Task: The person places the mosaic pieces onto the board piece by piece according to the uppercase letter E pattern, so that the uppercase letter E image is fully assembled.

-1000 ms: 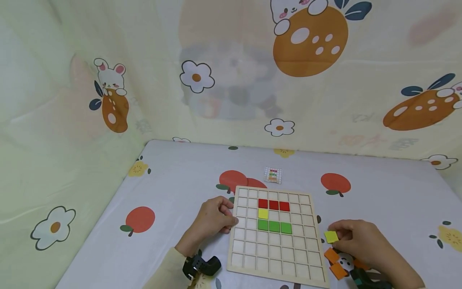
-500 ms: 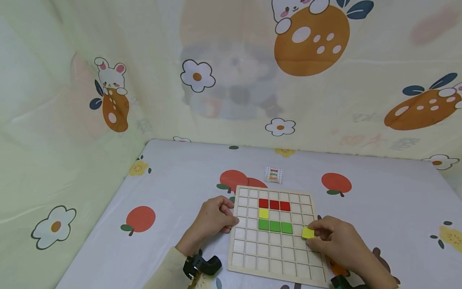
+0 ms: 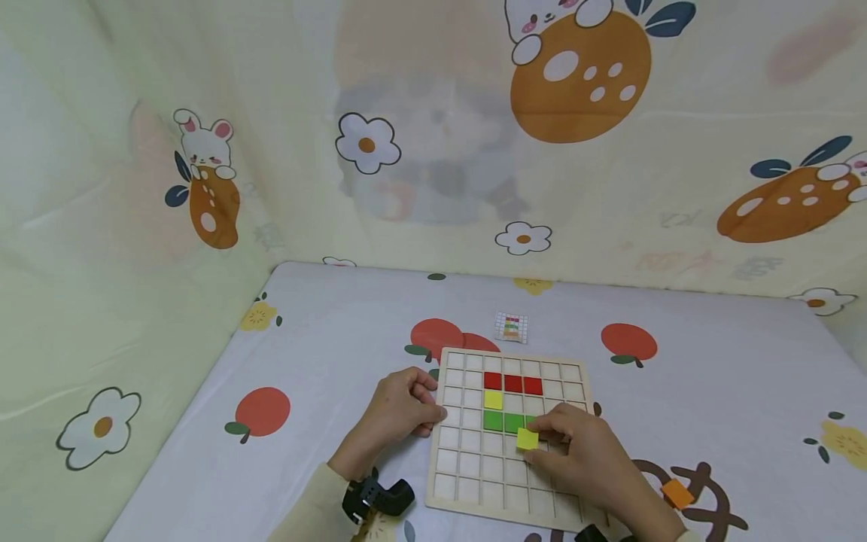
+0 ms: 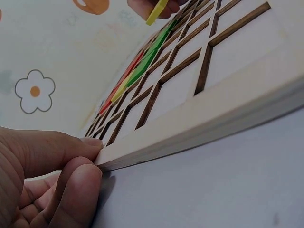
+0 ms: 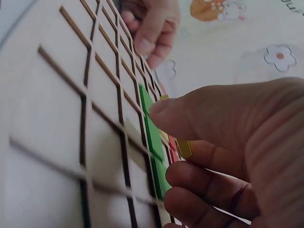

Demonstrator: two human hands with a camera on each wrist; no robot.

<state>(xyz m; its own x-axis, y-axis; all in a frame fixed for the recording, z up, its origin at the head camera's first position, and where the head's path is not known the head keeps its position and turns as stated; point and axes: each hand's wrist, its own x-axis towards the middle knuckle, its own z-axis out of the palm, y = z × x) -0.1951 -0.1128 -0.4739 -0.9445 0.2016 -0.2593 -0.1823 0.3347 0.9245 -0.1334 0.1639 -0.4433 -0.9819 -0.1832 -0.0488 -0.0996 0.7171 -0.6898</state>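
Note:
My right hand (image 3: pixel 585 455) pinches a yellow square tile (image 3: pixel 527 439) between thumb and fingers, just above the wooden grid board (image 3: pixel 474 503). In the left wrist view, the held tile (image 4: pixel 156 12) appears edge-on. My left hand (image 3: pixel 400 406) pinches the board's left edge, its thumb (image 4: pixel 88 145) on the rim and a finger against the side. Set in the board are a row of red tiles (image 3: pixel 512 384), one yellow tile (image 3: pixel 493 400) below the leftmost red, and a row of green tiles (image 3: pixel 493 420). The right fingers partly cover the right end of the green row.
A small pattern card (image 3: pixel 511 328) lies behind the board. An orange tile (image 3: pixel 677 494) lies on the printed tablecloth (image 3: pixel 339 316) to the right, near my right forearm. A patterned curtain (image 3: pixel 433 188) rises behind the table.
My right hand has carried the yellow tile leftward from beside the orange tiles at right to above the board, near the green row. My left hand stays at the board's edge.

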